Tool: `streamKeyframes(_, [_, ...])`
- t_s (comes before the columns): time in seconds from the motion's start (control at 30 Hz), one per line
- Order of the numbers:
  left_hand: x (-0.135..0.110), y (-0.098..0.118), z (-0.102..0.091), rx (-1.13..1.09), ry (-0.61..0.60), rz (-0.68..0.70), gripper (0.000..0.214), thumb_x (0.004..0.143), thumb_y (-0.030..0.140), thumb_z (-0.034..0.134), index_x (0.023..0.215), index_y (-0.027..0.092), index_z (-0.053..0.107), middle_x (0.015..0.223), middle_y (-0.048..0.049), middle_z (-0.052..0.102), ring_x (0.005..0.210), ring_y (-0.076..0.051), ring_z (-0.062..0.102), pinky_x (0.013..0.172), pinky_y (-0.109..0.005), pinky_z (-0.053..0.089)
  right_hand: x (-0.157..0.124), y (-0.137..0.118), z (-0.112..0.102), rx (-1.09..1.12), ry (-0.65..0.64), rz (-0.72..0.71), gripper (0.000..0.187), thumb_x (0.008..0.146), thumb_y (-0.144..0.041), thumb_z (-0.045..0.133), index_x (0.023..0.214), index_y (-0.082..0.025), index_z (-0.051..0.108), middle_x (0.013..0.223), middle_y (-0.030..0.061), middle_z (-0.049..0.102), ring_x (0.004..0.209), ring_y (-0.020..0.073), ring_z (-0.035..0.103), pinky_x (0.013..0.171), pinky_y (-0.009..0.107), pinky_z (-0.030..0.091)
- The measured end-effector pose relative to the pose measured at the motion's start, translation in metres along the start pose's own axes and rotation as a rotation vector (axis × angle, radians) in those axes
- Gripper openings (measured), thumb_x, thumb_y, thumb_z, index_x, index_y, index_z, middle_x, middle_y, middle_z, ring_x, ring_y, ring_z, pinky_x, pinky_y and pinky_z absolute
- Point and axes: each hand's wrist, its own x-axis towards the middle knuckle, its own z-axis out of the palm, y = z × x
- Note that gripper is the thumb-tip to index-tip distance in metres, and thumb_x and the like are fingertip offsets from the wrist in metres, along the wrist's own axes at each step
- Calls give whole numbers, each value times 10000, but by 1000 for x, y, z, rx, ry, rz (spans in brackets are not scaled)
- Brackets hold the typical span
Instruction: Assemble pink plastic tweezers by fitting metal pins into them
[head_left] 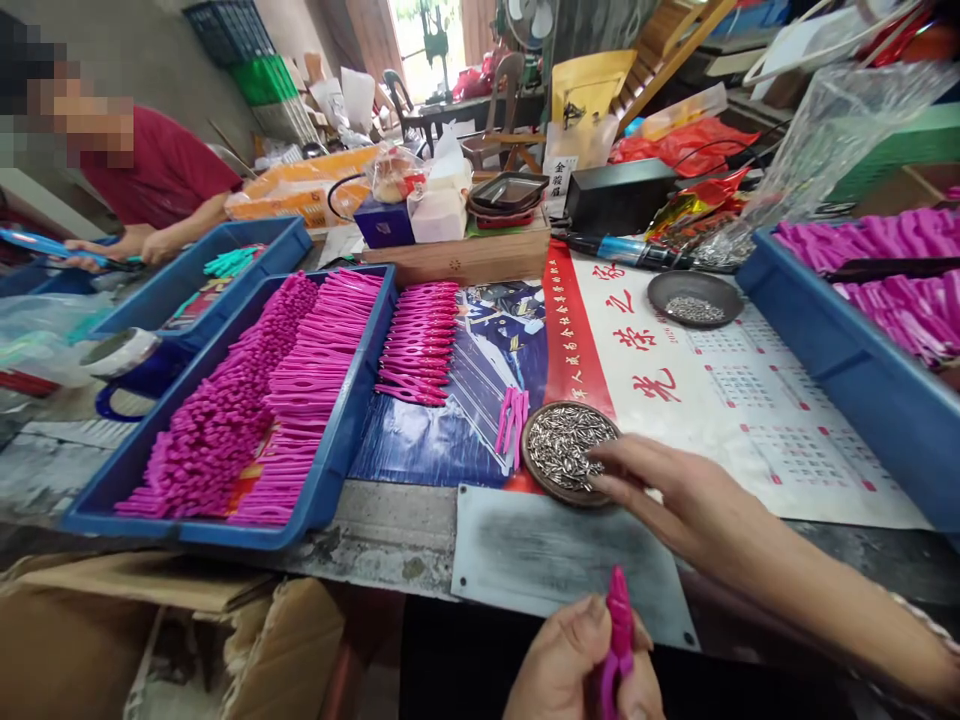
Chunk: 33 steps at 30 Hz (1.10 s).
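Note:
My left hand [574, 655], at the bottom edge, is closed around a pink plastic tweezer-like piece [618, 625] whose darker pink pointed tip faces up. My right hand [667, 480] reaches into a round brown bowl [534, 474] full of small shiny metal pins [566, 447]. Its thumb and fingertips are slightly apart and touch the pins. Between me and the bowl lies a grey metal plate [525, 555]. A few loose pink pieces [511, 425] rest left of the bowl. Beyond them is a neat row of pink pieces with darker tips [420, 340].
A blue tray [319, 480] of stacked pink pieces stands left; another blue tray [847, 400] of them is right. A second dish [696, 300] of metal bits sits on the calendar sheet [675, 385]. A blue mug [150, 370] and a co-worker [161, 165] are at left.

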Motion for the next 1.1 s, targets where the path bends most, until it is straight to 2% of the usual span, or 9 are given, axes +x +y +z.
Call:
streamKeyframes(0.1, [-5,4,3,-22,30,23,312,798,472,681,820,161,705,451,39,491,289,-35,272,321,-174,210,29,10,-3,-403,-46,-69,102,924,-145,491,927,-169,591,891,96,650,717,213,620,605,298,430])
streamKeyframes(0.2, [-10,13,6,-23,-24,-8,288,799,471,686,825,185,692,460,49,496,287,-41,275,320,-180,222,46,12,1,-458,-92,-98,164,878,-72,494,770,-174,565,742,67,625,587,185,576,526,282,354])
streamKeyframes(0.27, [-12,21,7,-32,-67,-59,272,802,467,689,823,195,678,475,58,498,281,-39,265,305,-174,197,50,12,3,-453,-91,-102,195,889,-76,477,741,-176,555,697,63,614,565,188,567,516,286,335])
streamKeyframes(0.33, [-15,30,7,-57,-56,-75,281,785,465,715,816,188,674,485,67,499,277,-24,247,299,-160,176,49,11,3,-423,-72,-99,190,926,-118,467,772,-176,561,700,64,619,599,201,583,540,290,351])
streamKeyframes(0.47, [-22,44,8,-106,61,-44,273,772,417,748,855,162,697,501,70,510,292,5,235,308,-130,164,46,9,-4,-328,7,-76,198,990,-206,449,844,-174,580,783,68,636,715,214,608,639,298,402])
streamKeyframes(0.63, [-31,53,9,-117,93,-13,231,783,373,749,858,157,715,506,71,510,308,19,223,320,-118,168,45,11,-8,-221,97,-34,180,968,-217,509,815,-176,594,760,44,649,683,187,608,625,272,411])
streamKeyframes(0.9, [-27,46,11,-95,111,-22,246,777,393,751,850,160,720,502,71,507,305,18,231,318,-121,164,39,18,-8,-83,164,-8,154,893,-225,615,747,-179,629,646,11,654,572,167,598,537,261,396])
streamKeyframes(1.03, [-21,37,11,-73,73,-53,278,772,436,744,853,172,707,501,74,506,289,5,239,310,-136,165,14,-3,-13,41,184,-55,153,929,-239,571,801,-191,638,710,2,678,621,153,629,566,253,454])
streamKeyframes(1.1, [-18,33,10,-47,33,-72,300,761,466,744,844,183,686,503,77,507,282,-8,247,309,-154,176,-7,-17,-11,213,166,-88,133,948,-253,554,862,-207,643,769,-2,703,670,148,662,597,237,498])
